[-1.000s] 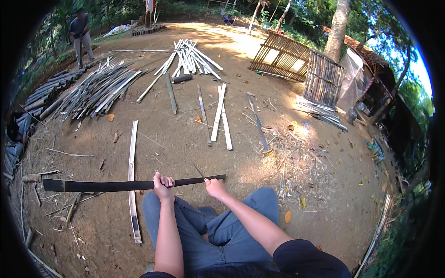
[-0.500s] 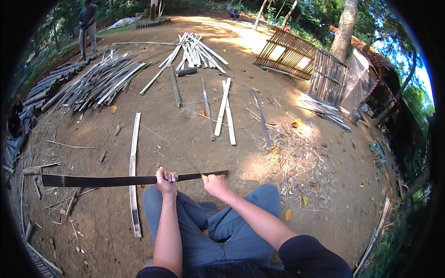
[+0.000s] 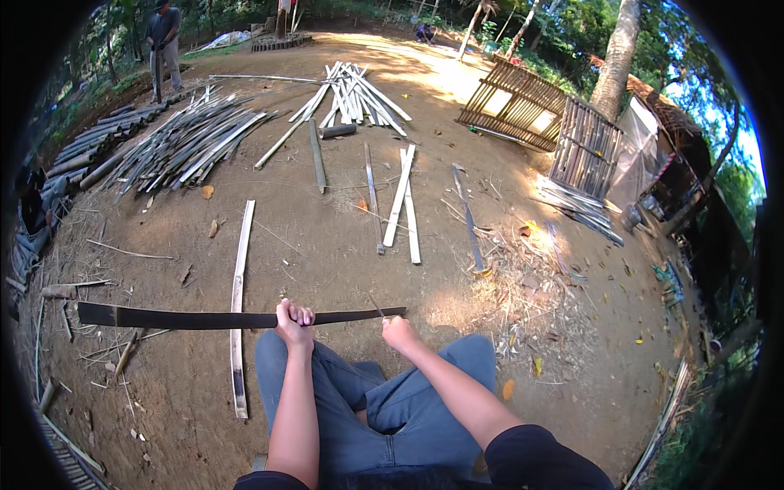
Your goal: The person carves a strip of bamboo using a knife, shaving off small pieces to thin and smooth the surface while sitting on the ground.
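A long dark bamboo strip (image 3: 188, 318) lies crosswise in front of my knees. My left hand (image 3: 295, 323) is closed around it right of its middle. My right hand (image 3: 402, 333) is closed on a thin-bladed knife (image 3: 376, 305), whose blade stands up and leftward by the strip's right end. Whether the blade touches the strip I cannot tell. Under the strip's left half, a pale bamboo slat (image 3: 239, 286) lies lengthwise on the ground.
Crossed pale slats (image 3: 400, 204) lie ahead, with a larger slat pile (image 3: 355, 94) beyond. Dark split bamboo (image 3: 188, 143) is heaped at left. Shavings (image 3: 531, 302) cover ground at right, before bamboo panels (image 3: 514, 102). A person (image 3: 163, 45) stands far left; another (image 3: 37, 204) sits at the left edge.
My right hand and the knife have moved right along the strip to its right end. My left hand keeps its grip. The view has shifted slightly.
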